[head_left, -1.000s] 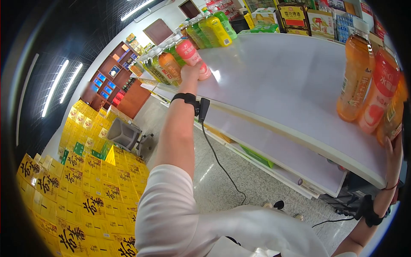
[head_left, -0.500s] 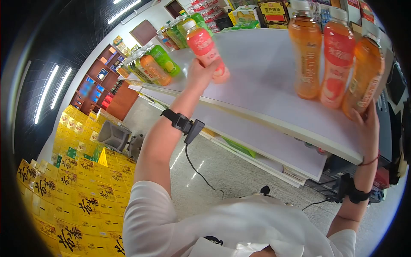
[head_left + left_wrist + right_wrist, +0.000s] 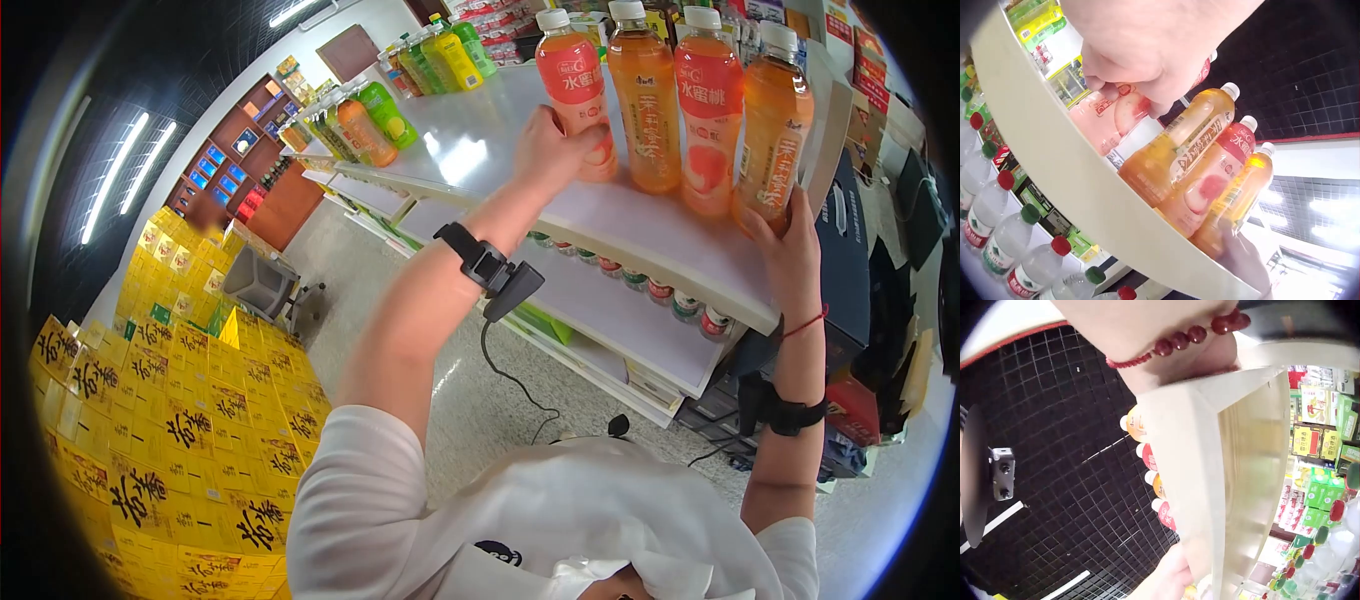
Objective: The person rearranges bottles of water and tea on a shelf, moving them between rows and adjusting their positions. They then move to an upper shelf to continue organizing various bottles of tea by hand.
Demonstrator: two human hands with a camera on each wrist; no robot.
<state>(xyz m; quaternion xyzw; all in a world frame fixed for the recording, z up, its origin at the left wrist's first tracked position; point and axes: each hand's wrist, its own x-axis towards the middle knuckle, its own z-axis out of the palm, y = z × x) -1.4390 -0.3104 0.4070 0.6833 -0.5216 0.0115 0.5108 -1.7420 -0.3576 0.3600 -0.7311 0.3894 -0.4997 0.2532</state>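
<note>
In the head view my left hand (image 3: 555, 152) grips the lower part of a peach drink bottle (image 3: 572, 85) with a pink-red label and white cap. It stands upright at the left end of a short row on the white shelf (image 3: 500, 180). Beside it come an amber tea bottle (image 3: 643, 110), a second peach drink bottle (image 3: 708, 125) and, at the right end, another amber tea bottle (image 3: 775, 125). My right hand (image 3: 788, 240) holds that last bottle low, thumb in front and fingers at its right side. The left wrist view shows the gripped peach bottle (image 3: 1094, 122) close to the shelf edge.
More bottles, orange (image 3: 365, 132) and green (image 3: 388, 112), stand at the shelf's far left, with a yellow bottle (image 3: 452, 60) behind. Capped water bottles (image 3: 1041, 269) line the shelf below. Yellow cartons (image 3: 180, 430) are stacked at left; a grey chair (image 3: 262, 285) stands beyond.
My left hand has carried the peach bottle rightward along the shelf, up to the row. The right hand stays at the end bottle. The head view has turned right.
</note>
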